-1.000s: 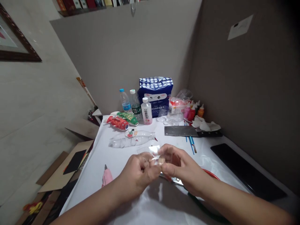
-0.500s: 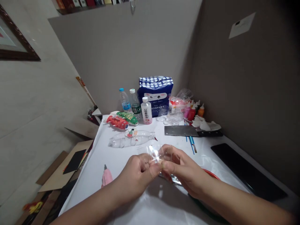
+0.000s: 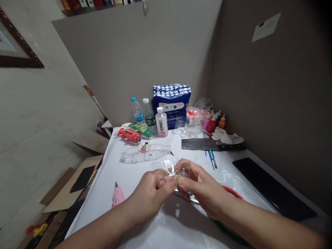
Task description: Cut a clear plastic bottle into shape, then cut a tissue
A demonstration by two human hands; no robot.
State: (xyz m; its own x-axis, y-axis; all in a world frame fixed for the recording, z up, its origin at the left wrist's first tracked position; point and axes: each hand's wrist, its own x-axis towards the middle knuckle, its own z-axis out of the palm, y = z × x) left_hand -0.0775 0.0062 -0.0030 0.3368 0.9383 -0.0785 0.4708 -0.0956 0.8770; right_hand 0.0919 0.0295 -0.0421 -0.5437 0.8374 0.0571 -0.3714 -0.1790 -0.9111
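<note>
A piece of clear plastic [image 3: 168, 166] is pinched between my two hands above the white table. My left hand [image 3: 155, 188] closes on its lower left side with thumb and fingers. On the right side, my right hand [image 3: 195, 181] grips it with curled fingers, its thumb close to the left thumb. Beneath my right hand lies a shiny metal object, mostly hidden. Beyond my hands a clear plastic bottle form [image 3: 145, 153] rests on its side. A pink tool with a grey tip [image 3: 118, 195] lies left of my left forearm.
A cleaver [image 3: 199, 144] and thin brushes [image 3: 212, 159] lie at the right. Bottles [image 3: 162, 122], a blue bag [image 3: 172, 103], paint bottles [image 3: 212, 124] and red and green fish shapes [image 3: 129, 135] stand or lie behind. A black slab [image 3: 272, 188] is far right.
The clear plastic has shifted slightly between my fingers, and my right fingers have moved a little. Both hands keep their hold.
</note>
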